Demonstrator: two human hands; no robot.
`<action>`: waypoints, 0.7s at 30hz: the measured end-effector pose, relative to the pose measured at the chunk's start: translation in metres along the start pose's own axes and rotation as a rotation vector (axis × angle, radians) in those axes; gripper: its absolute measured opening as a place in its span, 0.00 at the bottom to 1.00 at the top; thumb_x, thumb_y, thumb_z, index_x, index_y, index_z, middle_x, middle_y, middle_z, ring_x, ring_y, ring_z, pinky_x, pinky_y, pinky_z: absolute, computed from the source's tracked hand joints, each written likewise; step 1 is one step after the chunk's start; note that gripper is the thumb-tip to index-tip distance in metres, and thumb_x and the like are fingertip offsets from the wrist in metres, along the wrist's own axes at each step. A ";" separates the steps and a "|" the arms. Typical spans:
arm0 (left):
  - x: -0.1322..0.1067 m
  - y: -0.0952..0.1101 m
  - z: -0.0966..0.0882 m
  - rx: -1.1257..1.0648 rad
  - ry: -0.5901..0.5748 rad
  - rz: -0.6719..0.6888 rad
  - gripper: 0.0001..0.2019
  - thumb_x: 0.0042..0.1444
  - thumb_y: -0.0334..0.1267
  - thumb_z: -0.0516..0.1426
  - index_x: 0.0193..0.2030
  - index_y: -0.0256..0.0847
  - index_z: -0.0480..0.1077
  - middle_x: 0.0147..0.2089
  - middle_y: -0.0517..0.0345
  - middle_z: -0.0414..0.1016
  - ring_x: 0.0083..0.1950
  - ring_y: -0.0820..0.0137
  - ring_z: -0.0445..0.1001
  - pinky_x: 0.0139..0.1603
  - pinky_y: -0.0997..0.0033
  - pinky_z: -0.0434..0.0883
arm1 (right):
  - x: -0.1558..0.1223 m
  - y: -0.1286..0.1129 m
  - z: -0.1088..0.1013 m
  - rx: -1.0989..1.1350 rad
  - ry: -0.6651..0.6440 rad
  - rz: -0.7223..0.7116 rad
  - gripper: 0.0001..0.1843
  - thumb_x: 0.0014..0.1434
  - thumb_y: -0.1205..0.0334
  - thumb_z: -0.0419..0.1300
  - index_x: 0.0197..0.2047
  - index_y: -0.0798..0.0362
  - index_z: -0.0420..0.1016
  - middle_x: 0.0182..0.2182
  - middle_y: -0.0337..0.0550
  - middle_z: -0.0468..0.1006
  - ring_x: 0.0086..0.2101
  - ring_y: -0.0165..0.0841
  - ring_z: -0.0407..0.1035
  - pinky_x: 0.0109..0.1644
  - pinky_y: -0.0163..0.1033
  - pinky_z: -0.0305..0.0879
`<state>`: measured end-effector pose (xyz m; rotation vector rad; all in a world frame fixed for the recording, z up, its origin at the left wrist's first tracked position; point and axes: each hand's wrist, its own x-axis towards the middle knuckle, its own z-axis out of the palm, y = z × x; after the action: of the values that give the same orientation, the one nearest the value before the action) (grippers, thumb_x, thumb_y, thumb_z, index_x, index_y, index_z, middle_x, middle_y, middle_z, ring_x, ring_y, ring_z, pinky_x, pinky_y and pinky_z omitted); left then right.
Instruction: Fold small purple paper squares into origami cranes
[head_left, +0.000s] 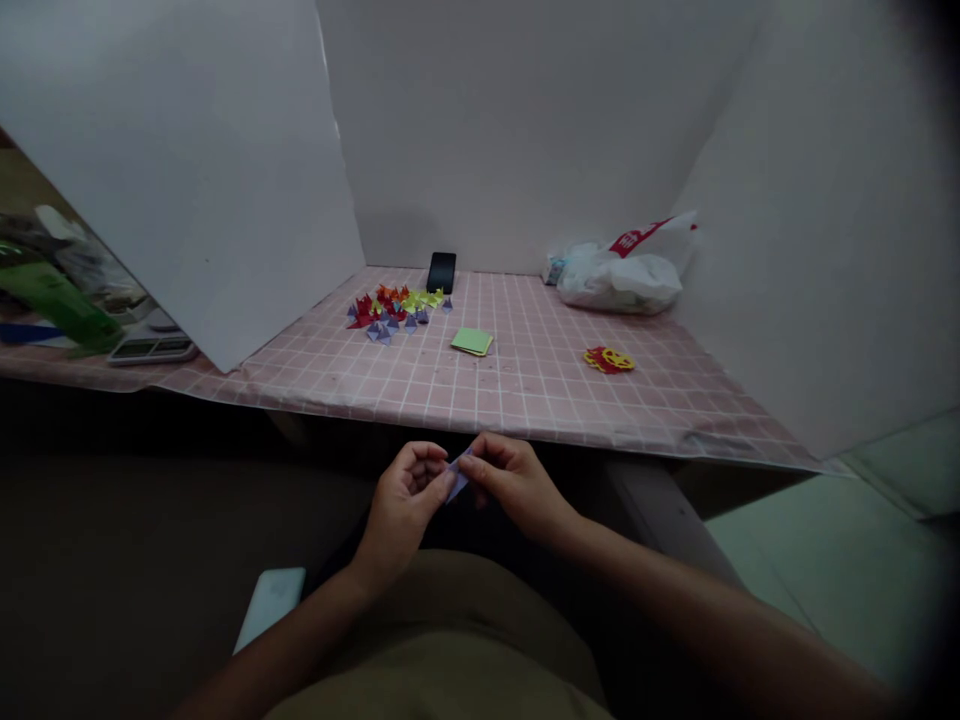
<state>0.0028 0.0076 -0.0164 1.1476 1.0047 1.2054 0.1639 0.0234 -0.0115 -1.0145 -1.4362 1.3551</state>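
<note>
Below the table's front edge, over my lap, both hands pinch one small purple paper piece (457,480). My left hand (405,505) curls its fingers round the paper's left end. My right hand (514,482) grips the right end between thumb and fingers. On the pink checked tablecloth (525,385) lies a cluster of small folded paper pieces (394,308) in red, orange, yellow and purple. A green and yellow stack of square paper (472,342) sits just right of that cluster.
A black phone (441,272) lies at the back by the white boards. A white plastic bag (619,275) sits back right, red and yellow paper cutouts (609,360) in front of it. A scale (152,347) and green items are at the far left.
</note>
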 end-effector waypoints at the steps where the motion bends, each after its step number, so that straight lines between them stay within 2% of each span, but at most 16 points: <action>1: 0.000 0.000 -0.001 0.018 -0.034 -0.016 0.11 0.52 0.39 0.64 0.39 0.39 0.70 0.33 0.60 0.74 0.33 0.74 0.72 0.36 0.74 0.70 | 0.000 0.000 0.000 -0.005 0.022 -0.010 0.14 0.58 0.55 0.63 0.27 0.55 0.68 0.20 0.34 0.69 0.19 0.24 0.61 0.24 0.31 0.56; 4: 0.001 0.001 -0.002 0.093 -0.135 -0.067 0.10 0.56 0.42 0.61 0.33 0.36 0.72 0.30 0.58 0.75 0.28 0.75 0.70 0.33 0.74 0.68 | -0.001 0.000 0.002 0.019 0.063 -0.020 0.13 0.58 0.55 0.63 0.28 0.55 0.69 0.20 0.34 0.70 0.20 0.24 0.63 0.24 0.31 0.57; 9: 0.000 0.001 -0.003 0.092 -0.126 -0.106 0.12 0.54 0.42 0.62 0.27 0.37 0.71 0.25 0.60 0.74 0.24 0.76 0.68 0.28 0.75 0.66 | -0.001 -0.002 0.002 0.129 0.037 0.020 0.14 0.59 0.54 0.61 0.28 0.55 0.69 0.20 0.34 0.70 0.18 0.23 0.63 0.24 0.30 0.59; 13: 0.002 -0.002 -0.004 0.125 -0.151 -0.086 0.12 0.55 0.43 0.62 0.27 0.37 0.71 0.24 0.62 0.72 0.24 0.76 0.68 0.28 0.75 0.66 | 0.001 -0.001 0.002 0.149 -0.024 0.051 0.14 0.55 0.54 0.65 0.30 0.55 0.70 0.21 0.34 0.72 0.18 0.23 0.63 0.22 0.30 0.59; 16: 0.003 -0.004 -0.006 0.138 -0.176 -0.084 0.12 0.55 0.43 0.62 0.27 0.37 0.71 0.25 0.61 0.72 0.24 0.76 0.68 0.28 0.75 0.66 | 0.001 0.000 0.001 0.131 -0.019 0.067 0.14 0.56 0.53 0.65 0.28 0.55 0.71 0.21 0.34 0.72 0.18 0.24 0.63 0.22 0.31 0.59; 21: 0.003 -0.003 -0.004 0.147 -0.141 -0.053 0.11 0.57 0.44 0.60 0.33 0.37 0.73 0.29 0.57 0.76 0.27 0.73 0.71 0.32 0.73 0.68 | -0.003 0.000 0.002 -0.067 0.045 -0.036 0.14 0.60 0.55 0.61 0.28 0.55 0.73 0.19 0.35 0.71 0.19 0.25 0.63 0.24 0.32 0.58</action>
<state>-0.0005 0.0115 -0.0198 1.2942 1.0225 1.0072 0.1629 0.0204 -0.0118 -1.0510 -1.4678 1.2576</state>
